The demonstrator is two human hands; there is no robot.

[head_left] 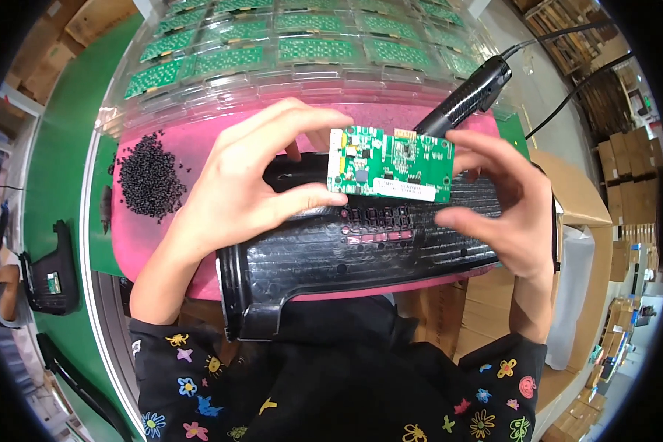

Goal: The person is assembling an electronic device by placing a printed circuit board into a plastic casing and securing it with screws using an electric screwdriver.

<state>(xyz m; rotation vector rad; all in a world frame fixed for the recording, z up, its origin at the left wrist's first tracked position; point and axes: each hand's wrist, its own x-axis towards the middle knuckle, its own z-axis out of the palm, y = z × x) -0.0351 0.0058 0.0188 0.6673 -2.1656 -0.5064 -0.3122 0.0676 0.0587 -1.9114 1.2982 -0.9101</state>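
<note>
A green circuit board (376,166) with a white connector strip and a white label is held up over a black plastic housing (309,269). My left hand (247,173) grips the board's left end, its thumb at the lower corner and the forefinger at the upper one. At the other end, my right hand (512,199) has its fingers curved by the board's upper right corner. Its thumb is apart, below the board; whether the fingertips touch the board I cannot tell. The housing lies on a pink mat (129,236), with rows of digit-shaped cutouts under the board.
A heap of small black screws (151,177) lies on the mat's left. Beyond it stand clear trays (272,92) of green boards. A black corded electric screwdriver (468,92) slants behind my right hand. Another black housing (55,269) is at far left; a cardboard box (586,295) stands right.
</note>
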